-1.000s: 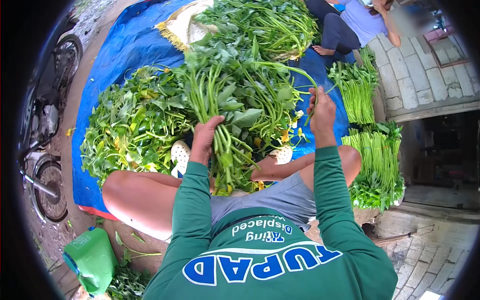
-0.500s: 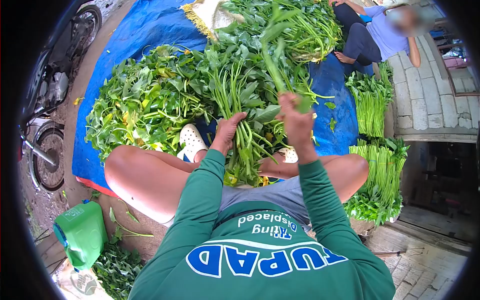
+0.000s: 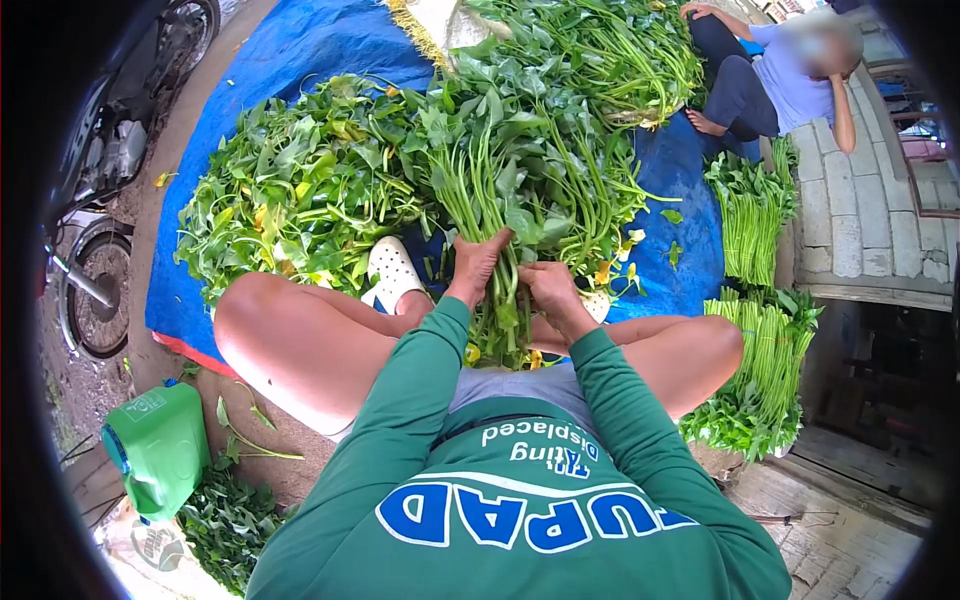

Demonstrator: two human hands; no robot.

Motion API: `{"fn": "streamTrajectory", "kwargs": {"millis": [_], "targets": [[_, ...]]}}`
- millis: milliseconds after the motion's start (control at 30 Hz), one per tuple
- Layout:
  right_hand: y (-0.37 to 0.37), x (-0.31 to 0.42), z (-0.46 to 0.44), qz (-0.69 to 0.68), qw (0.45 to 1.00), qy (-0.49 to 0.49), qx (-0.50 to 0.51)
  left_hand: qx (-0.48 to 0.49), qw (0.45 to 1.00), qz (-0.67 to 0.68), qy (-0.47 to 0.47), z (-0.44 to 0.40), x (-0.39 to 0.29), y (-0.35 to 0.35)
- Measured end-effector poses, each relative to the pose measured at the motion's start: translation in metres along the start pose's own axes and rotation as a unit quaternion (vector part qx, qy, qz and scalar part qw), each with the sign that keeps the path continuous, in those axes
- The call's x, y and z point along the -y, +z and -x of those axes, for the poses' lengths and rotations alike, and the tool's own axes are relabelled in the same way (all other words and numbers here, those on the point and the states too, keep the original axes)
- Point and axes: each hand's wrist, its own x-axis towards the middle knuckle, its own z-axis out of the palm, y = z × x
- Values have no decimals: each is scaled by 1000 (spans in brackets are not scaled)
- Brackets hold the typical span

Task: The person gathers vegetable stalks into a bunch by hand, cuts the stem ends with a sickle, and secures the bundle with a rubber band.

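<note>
A bunch of water spinach stands in front of my lap, its leaves pointing away from me and its cut stems toward me. My left hand is closed around the stems from the left side. On the right of the same stems my right hand is closed, its fingertips pressed to the stalks. Part of its grip is hidden by the stems. A loose pile of leafy greens with some yellowed leaves lies to the left, beyond my knee. More long-stemmed greens are heaped farther ahead.
A blue tarp lies under the greens. Tied bundles stand at the right. Another person sits at the upper right. A green plastic jug stands at the lower left, and a parked motorcycle is beyond the tarp.
My right hand has come down and left, from holding a raised stalk to the bunch's side. My left hand keeps its grip. The view has shifted slightly.
</note>
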Motion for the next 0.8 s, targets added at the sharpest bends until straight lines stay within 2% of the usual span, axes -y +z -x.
{"fn": "streamTrajectory", "kwargs": {"millis": [67, 100, 133, 200, 233, 300, 333, 400, 467, 500, 533, 567, 633, 667, 733, 767, 800], "targets": [[7, -5, 7, 43, 998, -38, 21, 66, 979, -75, -180, -6, -7, -15], [8, -5, 10, 156, 986, -51, -8, 41, 984, -18, -175, 1, -13, -11], [9, -4, 17, 240, 961, -133, -40, 32, 987, -44, -153, 5, -19, -9], [14, -10, 30, 264, 871, -376, -170, 15, 989, -99, -108, 7, -28, -9], [13, -9, 32, 268, 858, -406, -164, 17, 993, -69, -89, 3, -28, -7], [6, -4, 38, 274, 828, -466, -153, 15, 987, -118, -104, -4, -41, -4], [3, -1, 50, 265, 833, -469, -131, 14, 983, -145, -112, 1, -57, 0], [-3, 12, 74, 243, 837, -484, -82, 41, 994, -87, -44, 5, -84, 4], [-15, 11, 97, 280, 861, -425, -13, 53, 995, -79, 38, -2, -105, 5], [-24, -45, 61, 279, 748, -594, -95, 67, 991, -92, 71, -5, -123, 5], [-28, -18, 93, 373, 813, -445, -42, 32, 983, -147, 109, -11, -141, 6], [-37, -43, 80, 431, 787, -438, -47, -2, 968, -202, 147, -15, -159, 8], [-67, -34, 64, 472, 772, -425, 10, -36, 922, -310, 227, -25, -205, 13], [-94, -13, 78, 431, 774, -464, -4, -73, 867, -419, 261, -28, -235, 15], [-144, 44, 117, 311, 789, -525, -64, -73, 794, -509, 324, -32, -295, 16], [-163, 71, 147, 181, 819, -523, -151, -66, 746, -541, 383, -34, -325, 18], [-182, 85, 174, 60, 823, -511, -240, -56, 694, -571, 435, -33, -352, 19]]}}
